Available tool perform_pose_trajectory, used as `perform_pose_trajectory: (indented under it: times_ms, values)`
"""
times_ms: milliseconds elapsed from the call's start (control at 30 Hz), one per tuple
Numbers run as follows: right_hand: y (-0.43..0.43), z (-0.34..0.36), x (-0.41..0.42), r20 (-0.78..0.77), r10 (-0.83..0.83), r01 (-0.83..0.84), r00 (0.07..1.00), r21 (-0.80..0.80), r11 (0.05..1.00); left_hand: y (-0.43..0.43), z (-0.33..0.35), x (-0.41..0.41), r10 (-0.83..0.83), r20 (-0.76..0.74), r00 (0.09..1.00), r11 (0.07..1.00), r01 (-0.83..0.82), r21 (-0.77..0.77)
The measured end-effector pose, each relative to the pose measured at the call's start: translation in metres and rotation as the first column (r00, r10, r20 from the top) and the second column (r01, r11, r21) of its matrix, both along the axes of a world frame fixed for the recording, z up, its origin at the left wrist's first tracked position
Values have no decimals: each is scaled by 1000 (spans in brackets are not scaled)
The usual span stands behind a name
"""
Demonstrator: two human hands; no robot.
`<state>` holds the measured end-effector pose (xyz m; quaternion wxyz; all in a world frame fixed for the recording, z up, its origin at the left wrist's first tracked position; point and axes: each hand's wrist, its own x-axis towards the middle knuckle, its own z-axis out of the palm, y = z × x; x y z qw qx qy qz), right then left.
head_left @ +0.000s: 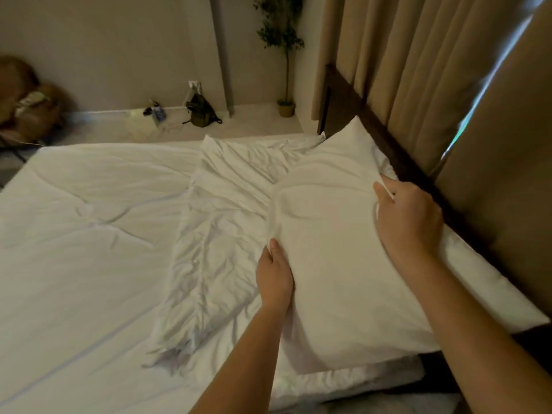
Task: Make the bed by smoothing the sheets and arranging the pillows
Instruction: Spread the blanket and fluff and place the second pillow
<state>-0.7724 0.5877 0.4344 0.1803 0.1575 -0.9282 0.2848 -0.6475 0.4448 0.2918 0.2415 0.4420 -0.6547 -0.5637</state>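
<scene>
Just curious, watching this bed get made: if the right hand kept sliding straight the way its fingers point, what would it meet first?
Likely only more of the pillow that the right hand grips, then the crumpled sheet beyond; depth is uncertain.

White pillow (328, 234) lies plump at the right, against the headboard; crumpled sheet (221, 234) just left; duvet (89, 234) smooth, far left.

A pillow (334, 234) lies along the bed's (74, 264) headboard (373, 124) edge, the right hand (409, 222) on its headboard side, the left hand (274, 279) on its opposite side. A folded duvet (221, 219) lies beside it toward mid-bed.
</scene>
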Motion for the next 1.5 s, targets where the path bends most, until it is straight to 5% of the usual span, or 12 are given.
perform_pose_trajectory:
  times_ms: [233,533,933,1167,1500]
  values:
    - [-148,-27,18,31,57,-53,998,-117,992,-158,20,39,89,-56,994,996,-90,-22]
    - [-386,-146,109,296,178,-103,938,-250,963,-396,-42,156,202,168,965,976,-184,-116]
    - [-614,-272,224,541,393,-240,744,-332,912,-590,-121,305,407,356,841,911,-347,-223]
    - [-644,-343,234,738,539,-518,407,-300,801,-638,-199,325,69,653,754,991,26,-134]
    - [-537,-377,111,770,320,-537,551,34,843,-517,-264,188,-249,548,799,968,224,113]
